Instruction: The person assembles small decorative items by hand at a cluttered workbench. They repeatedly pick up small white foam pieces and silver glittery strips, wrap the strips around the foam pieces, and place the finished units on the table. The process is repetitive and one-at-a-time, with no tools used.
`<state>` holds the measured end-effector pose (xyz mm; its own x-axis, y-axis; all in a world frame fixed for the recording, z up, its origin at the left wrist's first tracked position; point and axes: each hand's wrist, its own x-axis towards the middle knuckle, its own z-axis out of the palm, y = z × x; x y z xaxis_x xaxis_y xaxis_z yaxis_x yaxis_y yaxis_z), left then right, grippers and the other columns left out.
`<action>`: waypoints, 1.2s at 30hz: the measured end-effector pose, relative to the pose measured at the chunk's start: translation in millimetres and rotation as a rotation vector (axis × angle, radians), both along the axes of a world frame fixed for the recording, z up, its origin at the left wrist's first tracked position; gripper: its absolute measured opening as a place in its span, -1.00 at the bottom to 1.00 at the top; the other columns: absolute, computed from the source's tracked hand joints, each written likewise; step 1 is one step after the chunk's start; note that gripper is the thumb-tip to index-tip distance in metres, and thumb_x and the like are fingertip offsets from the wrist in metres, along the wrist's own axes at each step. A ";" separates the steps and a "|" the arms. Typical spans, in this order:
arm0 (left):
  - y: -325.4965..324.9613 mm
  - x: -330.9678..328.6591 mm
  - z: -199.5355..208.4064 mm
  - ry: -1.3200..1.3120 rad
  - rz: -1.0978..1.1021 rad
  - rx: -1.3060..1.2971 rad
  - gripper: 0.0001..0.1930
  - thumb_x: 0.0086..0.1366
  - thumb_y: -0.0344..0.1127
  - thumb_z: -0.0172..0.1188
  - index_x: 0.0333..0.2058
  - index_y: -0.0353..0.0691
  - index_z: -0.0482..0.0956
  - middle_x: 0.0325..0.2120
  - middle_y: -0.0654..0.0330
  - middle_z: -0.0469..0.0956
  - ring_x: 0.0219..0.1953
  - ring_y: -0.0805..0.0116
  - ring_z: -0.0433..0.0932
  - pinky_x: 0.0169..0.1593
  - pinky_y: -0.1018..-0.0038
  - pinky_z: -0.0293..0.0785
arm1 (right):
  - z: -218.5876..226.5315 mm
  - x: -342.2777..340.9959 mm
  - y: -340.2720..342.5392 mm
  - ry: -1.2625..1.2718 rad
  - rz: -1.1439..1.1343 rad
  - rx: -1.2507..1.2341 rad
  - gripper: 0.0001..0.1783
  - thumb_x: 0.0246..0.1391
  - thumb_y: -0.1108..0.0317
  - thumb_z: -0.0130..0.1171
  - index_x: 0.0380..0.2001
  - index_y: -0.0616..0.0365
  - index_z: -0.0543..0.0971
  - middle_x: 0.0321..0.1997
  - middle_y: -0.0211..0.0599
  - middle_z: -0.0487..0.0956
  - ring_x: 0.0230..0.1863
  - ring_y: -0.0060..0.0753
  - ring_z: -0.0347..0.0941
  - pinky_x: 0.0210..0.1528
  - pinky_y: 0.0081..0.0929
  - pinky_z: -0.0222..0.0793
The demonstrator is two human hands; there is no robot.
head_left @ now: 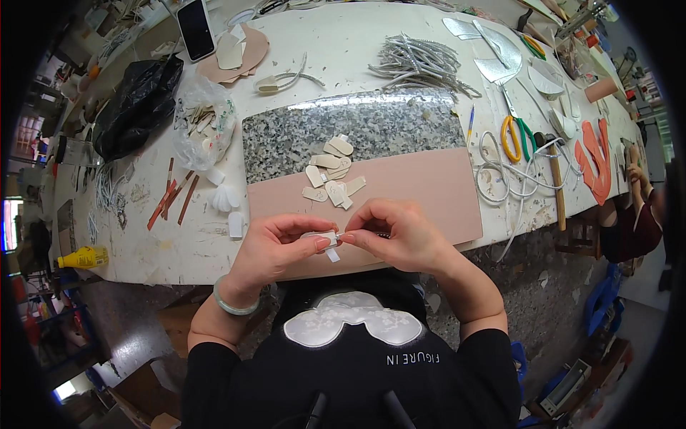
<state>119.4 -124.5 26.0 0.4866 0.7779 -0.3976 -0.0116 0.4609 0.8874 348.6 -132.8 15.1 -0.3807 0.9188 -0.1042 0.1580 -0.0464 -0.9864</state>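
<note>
Near the table's front edge my left hand (282,247) pinches a small pale tab-shaped piece (323,237) between thumb and fingers. A narrow white strip (333,254) hangs below it. The thumb and forefinger of my right hand (396,227) close on the right end of the same piece; the fingertips hide just what they grip there. Just beyond both hands, a loose pile of cream rounded tabs (336,170) lies partly on a pinkish-beige board (421,196) and partly on a speckled grey granite slab (286,136).
Left of the slab are a clear plastic bag (205,125), a black bag (137,107), reddish strips (170,196) and a yellow bottle (83,257). To the right lie scissors (511,136), white cord (493,168) and a hammer (556,182). Silver cords (418,63) sit behind. Another person's arm (636,186) shows far right.
</note>
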 end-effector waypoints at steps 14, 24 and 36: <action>-3.7 2.3 -5.8 -0.015 0.084 0.028 -0.64 0.22 -0.53 0.23 -0.01 -0.45 0.47 -0.21 0.05 0.61 -0.15 0.37 0.60 -0.10 0.55 0.57 | 4.1 -3.4 3.2 -0.103 0.018 0.145 -0.91 0.03 0.49 0.29 -0.40 0.25 0.58 -0.50 -0.39 0.59 -0.51 -0.70 0.44 -0.48 -0.67 0.36; 3.6 0.3 1.2 0.047 -0.072 -0.056 -0.68 0.27 -0.45 0.19 -0.03 -0.46 0.48 -0.32 0.10 0.64 -0.25 0.44 0.63 -0.19 0.60 0.57 | 5.7 -1.2 4.5 -0.119 0.003 0.102 -0.85 0.00 0.40 0.29 -0.38 0.24 0.59 -0.45 -0.19 0.60 -0.43 -0.34 0.58 -0.38 -0.46 0.47; 57.2 -13.5 -18.7 0.018 0.044 0.225 -0.80 0.27 -0.42 0.21 -0.17 -0.41 0.57 -0.39 0.15 0.64 -0.38 0.47 0.61 -0.33 0.59 0.55 | 18.3 13.5 24.5 -0.266 -0.188 0.544 -0.70 -0.05 0.40 0.36 -0.21 0.21 0.56 -0.32 -0.28 0.59 -0.30 -0.37 0.54 -0.27 -0.49 0.41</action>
<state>105.8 -67.3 7.3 0.4444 0.8684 -0.2200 -0.0106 0.2507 0.9680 362.1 -108.3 33.4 -0.2334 0.9156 0.3274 0.4389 0.3996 -0.8048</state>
